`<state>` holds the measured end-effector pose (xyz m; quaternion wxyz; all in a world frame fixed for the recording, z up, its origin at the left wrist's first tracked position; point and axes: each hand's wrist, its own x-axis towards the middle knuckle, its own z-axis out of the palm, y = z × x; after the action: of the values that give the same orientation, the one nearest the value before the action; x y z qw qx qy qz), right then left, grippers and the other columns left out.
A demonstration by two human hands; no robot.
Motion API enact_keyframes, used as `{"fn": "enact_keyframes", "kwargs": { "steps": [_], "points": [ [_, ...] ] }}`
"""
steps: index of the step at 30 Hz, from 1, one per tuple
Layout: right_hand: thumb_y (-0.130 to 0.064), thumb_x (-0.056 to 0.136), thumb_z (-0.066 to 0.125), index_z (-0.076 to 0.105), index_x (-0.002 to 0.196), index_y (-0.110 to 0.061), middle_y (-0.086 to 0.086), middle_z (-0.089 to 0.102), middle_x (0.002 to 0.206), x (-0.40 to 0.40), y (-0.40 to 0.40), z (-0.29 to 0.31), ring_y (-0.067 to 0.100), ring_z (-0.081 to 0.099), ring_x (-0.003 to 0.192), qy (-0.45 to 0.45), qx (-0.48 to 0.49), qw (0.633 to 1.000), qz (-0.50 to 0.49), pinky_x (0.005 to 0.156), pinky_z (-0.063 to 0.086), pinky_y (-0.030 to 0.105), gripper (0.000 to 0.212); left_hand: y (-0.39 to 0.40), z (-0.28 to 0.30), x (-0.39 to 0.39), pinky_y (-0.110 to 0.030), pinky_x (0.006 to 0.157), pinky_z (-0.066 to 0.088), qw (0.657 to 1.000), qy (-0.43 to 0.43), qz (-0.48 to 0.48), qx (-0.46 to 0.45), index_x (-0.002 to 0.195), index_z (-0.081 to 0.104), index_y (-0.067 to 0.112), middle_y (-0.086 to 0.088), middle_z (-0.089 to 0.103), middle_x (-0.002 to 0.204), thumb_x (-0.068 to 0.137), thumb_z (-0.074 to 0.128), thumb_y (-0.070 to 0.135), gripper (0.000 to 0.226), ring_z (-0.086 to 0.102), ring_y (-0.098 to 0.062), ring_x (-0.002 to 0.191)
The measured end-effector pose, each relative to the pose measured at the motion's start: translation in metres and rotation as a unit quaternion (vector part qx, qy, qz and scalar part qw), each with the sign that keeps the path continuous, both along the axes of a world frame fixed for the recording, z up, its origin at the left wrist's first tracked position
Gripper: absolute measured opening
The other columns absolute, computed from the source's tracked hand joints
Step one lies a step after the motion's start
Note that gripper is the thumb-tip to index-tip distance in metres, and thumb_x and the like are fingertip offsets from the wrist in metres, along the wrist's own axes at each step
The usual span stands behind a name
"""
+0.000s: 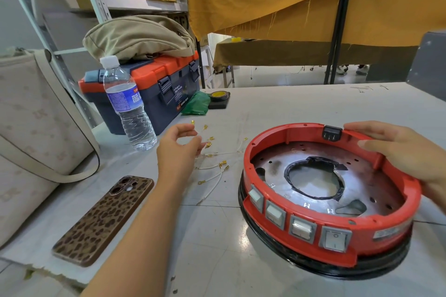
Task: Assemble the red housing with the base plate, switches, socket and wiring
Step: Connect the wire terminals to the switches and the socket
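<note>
Red housing (337, 212) sits on the table (217, 236), with a black ring (313, 270) under it. Metal base plate (362, 183) lies inside the housing, big round hole near its centre. Four white switches (303, 228) sit in a row in the housing's near wall; black socket (332, 133) is clipped into the far wall. Right hand (398, 149) rests on the housing's far-right rim, fingers straight and laid over the edge beside the socket, not curled round anything. Left hand (179, 146) hovers left of the housing over the loose wires (214, 176), fingers loosely curled, tips touching one thin white lead; whether it is actually pinched, cannot tell. Wires are white with gold terminals, scattered on the table just left of the housing. Further left of the housing: water bottle (129, 106), phone (103, 219) face down in a leopard-print case, cream bag (36, 140). Beyond the wires: blue-and-orange toolbox (154, 94), green packet (195, 103), tape roll (219, 96).
</note>
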<state>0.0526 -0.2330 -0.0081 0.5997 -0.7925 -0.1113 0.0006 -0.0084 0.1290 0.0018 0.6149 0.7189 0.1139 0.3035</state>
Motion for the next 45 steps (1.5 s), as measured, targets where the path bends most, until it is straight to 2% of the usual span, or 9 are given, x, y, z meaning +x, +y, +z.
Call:
{"fn": "enact_keyframes", "kwargs": {
  "steps": [7,12,17,20,26,30,34,39,45],
  "points": [
    [0.001,0.091,0.049,0.069,0.105,-0.038,-0.008,0.072,0.108,-0.002,0.002,0.001,0.018,0.069,0.095,0.002,0.011,1.000,0.004,0.081,0.056,0.035,0.046,-0.003,0.000,-0.003,-0.023,0.073,0.051,0.993,-0.004,-0.011,0.119,0.120,0.046,0.028,0.014,0.050,0.120,0.085,0.064,0.006,0.046,0.067,-0.009,0.080],
    [0.002,0.091,0.049,0.070,0.103,-0.037,-0.008,0.072,0.107,-0.003,0.002,0.002,0.018,0.069,0.095,0.004,0.020,1.000,0.006,0.081,0.056,0.032,0.046,-0.008,0.001,-0.004,-0.021,0.080,0.050,0.989,-0.014,-0.079,0.125,0.131,0.038,0.029,0.016,0.039,0.135,0.088,0.051,-0.008,0.059,0.056,-0.003,0.112],
    [0.002,0.091,0.049,0.070,0.103,-0.037,-0.009,0.072,0.107,-0.002,0.002,0.002,0.015,0.070,0.093,0.002,0.018,1.000,0.008,0.078,0.056,0.028,0.046,-0.009,0.005,-0.006,-0.009,0.060,0.050,0.990,-0.054,-0.068,0.107,0.129,0.038,0.033,0.016,0.036,0.139,0.089,0.050,-0.008,0.059,0.060,0.001,0.108],
    [0.002,0.091,0.049,0.070,0.103,-0.037,-0.009,0.072,0.107,-0.001,0.001,0.002,0.014,0.070,0.093,0.003,0.021,1.000,0.010,0.077,0.057,0.024,0.046,-0.009,0.004,-0.005,-0.011,0.063,0.052,0.992,-0.059,-0.065,0.086,0.132,0.036,0.033,0.016,0.034,0.141,0.087,0.056,-0.004,0.062,0.065,-0.003,0.101],
    [0.001,0.091,0.049,0.070,0.104,-0.037,-0.009,0.072,0.106,0.001,0.000,0.000,0.013,0.070,0.092,-0.003,0.022,1.000,0.011,0.074,0.057,0.022,0.045,-0.008,0.005,-0.006,-0.026,0.078,0.057,0.994,-0.066,-0.091,0.015,0.133,0.035,0.024,0.041,0.062,0.092,0.090,0.056,-0.002,0.055,0.071,-0.009,0.088],
    [0.001,0.091,0.049,0.069,0.106,-0.036,-0.009,0.072,0.107,0.003,-0.002,-0.003,0.014,0.070,0.093,-0.005,0.018,1.000,0.013,0.075,0.057,0.026,0.045,-0.007,0.007,-0.007,-0.020,0.074,0.056,0.995,-0.049,-0.086,-0.011,0.131,0.041,0.024,0.022,0.052,0.122,0.087,0.060,-0.002,0.054,0.071,-0.011,0.088],
    [0.001,0.090,0.050,0.068,0.108,-0.036,-0.008,0.072,0.107,0.007,-0.004,-0.005,0.014,0.070,0.093,-0.009,0.014,1.000,0.013,0.071,0.057,0.023,0.045,-0.006,0.004,-0.007,-0.011,0.063,0.051,0.994,0.025,-0.021,0.101,0.114,0.059,0.026,0.007,0.069,0.100,0.086,0.062,0.005,0.035,0.066,-0.001,0.070],
    [0.001,0.089,0.051,0.067,0.111,-0.035,-0.007,0.071,0.109,0.012,-0.008,-0.009,0.015,0.070,0.095,-0.013,0.004,1.000,0.011,0.074,0.058,0.033,0.045,-0.004,-0.001,-0.004,-0.024,0.073,0.053,0.984,0.090,-0.021,0.151,0.087,0.071,0.017,-0.007,0.072,0.078,0.086,0.057,0.000,0.022,0.064,-0.013,0.070],
    [-0.001,0.088,0.052,0.065,0.114,-0.034,-0.007,0.071,0.110,0.015,-0.011,-0.011,0.015,0.069,0.096,-0.016,-0.004,1.000,0.015,0.072,0.058,0.035,0.044,-0.004,-0.005,-0.001,-0.010,0.074,0.039,0.939,0.169,-0.012,0.298,0.095,0.074,0.011,-0.004,0.071,0.100,0.087,0.057,0.003,0.021,0.063,-0.017,0.096]
  ]
}}
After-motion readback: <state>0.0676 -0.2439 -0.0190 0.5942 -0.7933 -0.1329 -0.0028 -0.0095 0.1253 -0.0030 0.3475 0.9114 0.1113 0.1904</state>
